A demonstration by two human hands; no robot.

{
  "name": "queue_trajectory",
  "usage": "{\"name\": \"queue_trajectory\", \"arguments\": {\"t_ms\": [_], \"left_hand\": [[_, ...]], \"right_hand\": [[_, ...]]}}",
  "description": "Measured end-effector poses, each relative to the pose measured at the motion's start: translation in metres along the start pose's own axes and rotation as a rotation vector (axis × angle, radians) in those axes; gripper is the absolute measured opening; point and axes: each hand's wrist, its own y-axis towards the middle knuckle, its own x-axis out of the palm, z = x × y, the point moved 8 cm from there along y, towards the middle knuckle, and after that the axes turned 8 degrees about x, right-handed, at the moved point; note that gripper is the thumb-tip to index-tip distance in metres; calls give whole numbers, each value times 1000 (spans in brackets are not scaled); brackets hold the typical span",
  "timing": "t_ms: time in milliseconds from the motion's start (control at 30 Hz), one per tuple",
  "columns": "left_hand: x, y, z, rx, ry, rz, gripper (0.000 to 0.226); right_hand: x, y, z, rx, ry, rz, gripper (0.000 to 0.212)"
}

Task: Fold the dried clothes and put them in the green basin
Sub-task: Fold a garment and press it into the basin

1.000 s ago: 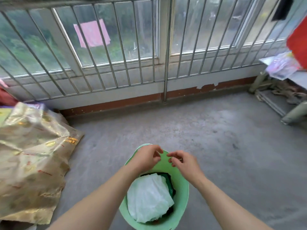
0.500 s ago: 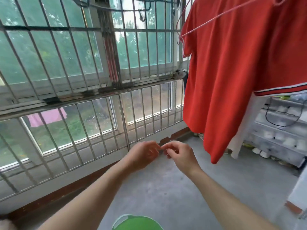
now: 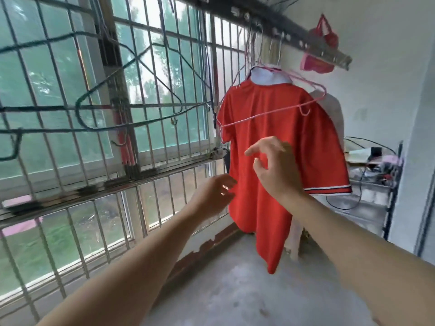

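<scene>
Red shirt (image 3: 313, 149) hangs beside window bars (image 3: 153, 175); left grip (image 3: 211, 196) at its edge, right grip (image 3: 276, 169) before it, both loose, empty.

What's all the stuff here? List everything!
red shirt: one, red with white collar, hanging on the right
pink hanger: one, pink, holding the red shirt
white garment: one, white, behind the red shirt
dark hangers: a few, dark green, on the window bars
window bars: many, grey, left
red bag: one, red, high up, top right
shelf rack: one, dark, far right
left hand: one, empty, beside the red shirt's edge
right hand: one, open, in front of the red shirt
</scene>
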Motion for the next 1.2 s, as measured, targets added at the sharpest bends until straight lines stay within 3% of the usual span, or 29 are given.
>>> {"name": "queue_trajectory", "arguments": {"t_ms": [167, 300, 400, 467, 567, 667, 767, 867, 967, 1100, 1200], "left_hand": [[-10, 46, 44, 94, 4, 82, 34], [-26, 79, 83, 184, -2, 199, 42], [-38, 101, 111, 240, -22, 296, 44], [-44, 114, 129, 266, -14, 371, 41], [-57, 134, 157, 308, -28, 525, 33], [-69, 153, 177, 344, -25, 601, 31], [-71, 172, 179, 317, 95, 533, 31], [-75, 180, 166, 253, 255, 468, 27], [-86, 173, 157, 242, 400, 478, 21], [-99, 159, 139, 246, 520, 509, 19], [-107, 155, 123, 186, 452, 499, 17]], "right_hand": [[-83, 55, 8, 91, -221, 350, 15], [-127, 98, 17, 208, -240, 468, 33], [-124, 141, 50, 434, -57, 203, 50], [-107, 154, 72, 597, 300, 11, 57], [-86, 159, 91, 789, 691, -164, 35], [-63, 161, 99, 779, 662, -378, 15], [-44, 168, 95, 703, 604, -453, 15], [-29, 172, 85, 642, 511, -443, 26], [-8, 172, 77, 585, 545, -548, 41], [6, 177, 64, 556, 610, -537, 39], [17, 177, 53, 593, 570, -561, 71]]}}
